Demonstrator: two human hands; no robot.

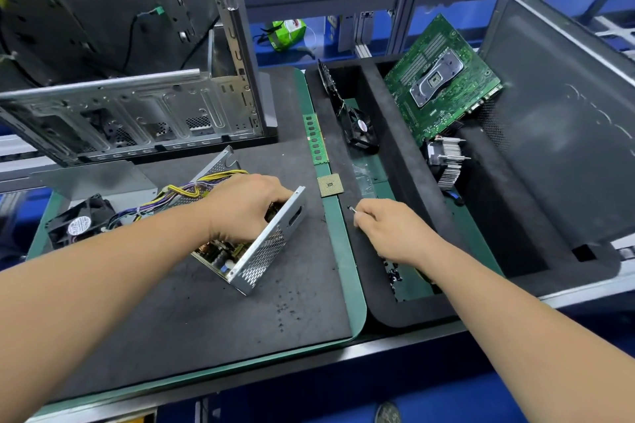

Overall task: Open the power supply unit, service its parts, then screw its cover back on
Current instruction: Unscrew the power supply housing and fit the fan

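Head view. The power supply unit [254,237] lies on the dark mat [206,312] with its cover off, circuit board and coils exposed, its perforated steel wall facing you and its bundle of yellow and purple wires [185,191] trailing away to the left. Your left hand [240,206] rests on top of the open casing, its fingers curled over the upper edge and holding the unit steady. Your right hand [388,227] is just beside the unit to the right, over the black foam tray [405,312], its fingers pressed together in a pinch on a small screw [352,209]. Judge the casing as stiff sheet metal, moderately heavy, with thin edges that may be sharp; take it by the outer walls and rim, not by the board, whose components are fragile, nor by the wires. The screw is tiny, smooth and easily dropped, so hold it at the head. The mat looks soft and grippy, which should keep the casing from sliding, and is speckled with dark crumbs. A loose fan [82,221] sits at the unit's left; a processor chip [329,185] and a memory stick [315,139] lie near on the green strip. Behind stands an open computer chassis [130,113]; the tray holds a motherboard [443,79], a heatsink [446,161] and another fan [360,129]. The room is a workshop with aluminium framing and blue shelving.
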